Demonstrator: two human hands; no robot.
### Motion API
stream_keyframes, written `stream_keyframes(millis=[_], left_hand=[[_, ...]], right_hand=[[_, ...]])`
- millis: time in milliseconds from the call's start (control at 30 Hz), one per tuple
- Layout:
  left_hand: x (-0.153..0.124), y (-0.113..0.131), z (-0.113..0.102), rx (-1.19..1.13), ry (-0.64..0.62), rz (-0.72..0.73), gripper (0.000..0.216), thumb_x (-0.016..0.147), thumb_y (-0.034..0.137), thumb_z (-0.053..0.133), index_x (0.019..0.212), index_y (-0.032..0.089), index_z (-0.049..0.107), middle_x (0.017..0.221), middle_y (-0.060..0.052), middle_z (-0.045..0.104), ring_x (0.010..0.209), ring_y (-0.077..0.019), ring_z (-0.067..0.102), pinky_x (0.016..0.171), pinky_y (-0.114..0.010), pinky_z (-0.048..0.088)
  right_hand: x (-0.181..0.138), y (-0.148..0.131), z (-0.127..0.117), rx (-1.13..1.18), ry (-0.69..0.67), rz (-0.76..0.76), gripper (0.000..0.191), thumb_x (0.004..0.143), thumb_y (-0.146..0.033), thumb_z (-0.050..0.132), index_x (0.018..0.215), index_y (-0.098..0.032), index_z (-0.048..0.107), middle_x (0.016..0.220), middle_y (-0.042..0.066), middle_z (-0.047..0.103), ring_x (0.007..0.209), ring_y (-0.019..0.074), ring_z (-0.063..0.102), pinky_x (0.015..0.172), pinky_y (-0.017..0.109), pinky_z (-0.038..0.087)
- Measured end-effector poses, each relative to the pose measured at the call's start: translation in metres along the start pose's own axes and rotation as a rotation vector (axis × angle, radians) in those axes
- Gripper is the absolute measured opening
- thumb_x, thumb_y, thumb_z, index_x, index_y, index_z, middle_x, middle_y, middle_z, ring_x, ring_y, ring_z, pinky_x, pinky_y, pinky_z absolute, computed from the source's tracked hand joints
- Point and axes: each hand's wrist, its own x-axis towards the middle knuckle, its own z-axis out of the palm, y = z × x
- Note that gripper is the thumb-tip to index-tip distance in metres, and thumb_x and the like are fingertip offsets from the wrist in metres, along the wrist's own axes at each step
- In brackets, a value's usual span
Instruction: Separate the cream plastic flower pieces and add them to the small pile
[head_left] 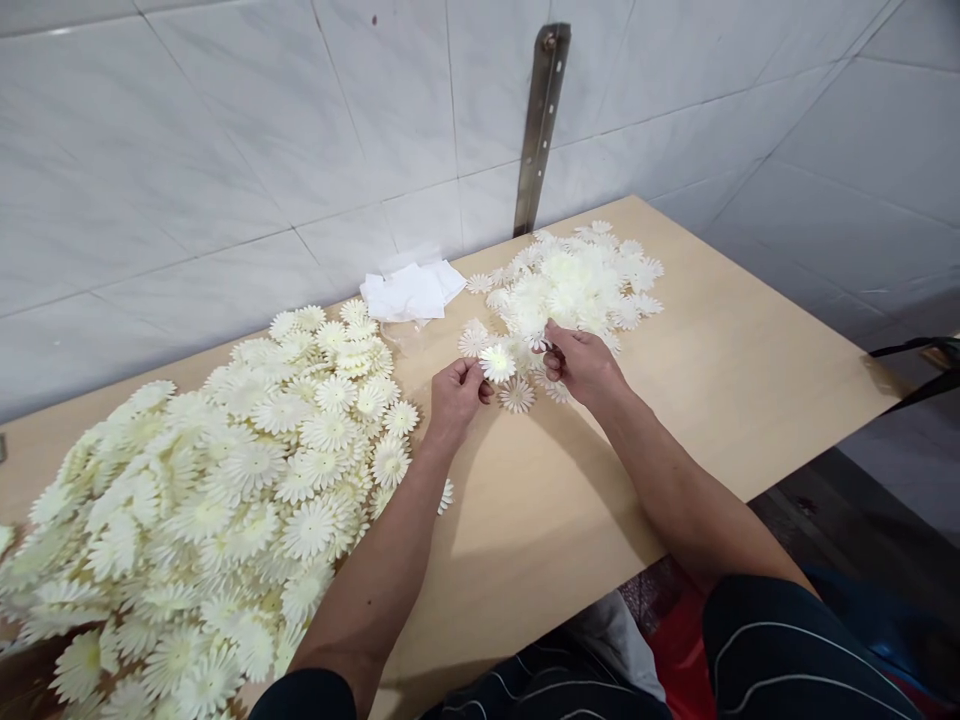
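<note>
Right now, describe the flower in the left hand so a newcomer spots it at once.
On the wooden table, look between the big heap of cream flowers on the left and the smaller heap by the wall. In the gap, the left hand pinches one flower by its edge. Unlike its neighbours, it is held off the table rather than lying flat.

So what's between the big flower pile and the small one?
In the head view: white papers by the wall, the left hand pinching one flower, and bare table.

Bright, even light, soft shadows; edges bowed, perhaps slightly blurred.
</note>
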Motion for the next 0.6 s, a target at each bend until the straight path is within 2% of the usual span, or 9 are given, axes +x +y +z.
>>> stream_keyframes(millis=[133,200,267,367,433,500,533,600], left_hand=[[0.000,0.002,-0.001,-0.025,0.000,-0.017,0.033,0.081,0.046,0.089,0.077,0.018,0.073,0.057,0.000,0.064,0.052,-0.0109,0.058,0.052,-0.022,0.045],[0.001,0.002,-0.002,-0.037,0.017,-0.022,0.034,0.081,0.046,0.090,0.076,0.018,0.073,0.057,0.000,0.064,0.052,-0.0108,0.058,0.053,-0.022,0.045],[0.001,0.002,-0.002,-0.049,0.028,-0.022,0.033,0.080,0.045,0.090,0.075,0.018,0.072,0.057,0.000,0.064,0.052,-0.0104,0.057,0.053,-0.022,0.045],[0.000,0.002,-0.002,-0.050,0.032,-0.010,0.032,0.082,0.044,0.089,0.074,0.018,0.072,0.057,0.000,0.064,0.052,-0.0104,0.057,0.053,-0.022,0.044],[-0.001,0.002,-0.002,-0.044,0.039,0.008,0.031,0.083,0.043,0.088,0.075,0.018,0.072,0.057,0.000,0.064,0.052,-0.0105,0.057,0.053,-0.022,0.044],[-0.001,0.003,-0.002,-0.039,0.036,0.023,0.032,0.084,0.044,0.088,0.075,0.018,0.072,0.057,0.000,0.064,0.052,-0.0106,0.058,0.053,-0.022,0.045],[-0.002,0.003,-0.002,-0.036,0.030,0.025,0.032,0.083,0.045,0.089,0.075,0.018,0.073,0.057,0.001,0.064,0.052,-0.0108,0.057,0.053,-0.023,0.045],[-0.002,0.004,-0.003,-0.033,0.015,0.018,0.033,0.082,0.046,0.089,0.075,0.018,0.074,0.057,0.001,0.065,0.052,-0.0111,0.057,0.053,-0.023,0.045]], right_hand=[[0.003,-0.009,-0.006,0.034,-0.078,0.060,0.064,0.088,-0.081,0.078,0.076,-0.026,0.049,0.081,0.009,0.075,0.050,0.0102,0.035,0.038,0.025,0.029],[0.005,-0.013,-0.012,0.025,-0.098,0.039,0.066,0.090,-0.087,0.070,0.078,-0.027,0.045,0.091,0.012,0.080,0.049,0.0101,0.034,0.036,0.026,0.026],[0.005,-0.016,-0.019,-0.021,-0.074,-0.013,0.066,0.091,-0.089,0.065,0.081,-0.027,0.046,0.100,0.014,0.083,0.049,0.0104,0.037,0.037,0.027,0.028],[0.003,-0.018,-0.032,-0.248,0.096,-0.183,0.059,0.093,-0.084,0.068,0.095,-0.026,0.058,0.092,0.011,0.083,0.051,0.0143,0.049,0.043,0.030,0.040],[-0.001,-0.019,-0.035,-0.452,0.282,-0.366,0.054,0.096,-0.077,0.071,0.104,-0.024,0.066,0.079,0.007,0.077,0.058,0.0187,0.059,0.053,0.033,0.049],[-0.006,-0.019,-0.032,-0.590,0.380,-0.554,0.048,0.099,-0.071,0.071,0.102,-0.022,0.072,0.075,0.005,0.073,0.070,0.0221,0.067,0.067,0.036,0.055],[-0.009,-0.018,-0.027,-0.626,0.356,-0.629,0.046,0.101,-0.068,0.070,0.097,-0.022,0.074,0.078,0.006,0.073,0.075,0.0231,0.069,0.071,0.037,0.057],[-0.015,-0.014,-0.012,-0.655,0.177,-0.720,0.042,0.100,-0.064,0.072,0.091,-0.024,0.077,0.088,0.008,0.077,0.080,0.0232,0.070,0.075,0.038,0.058]])
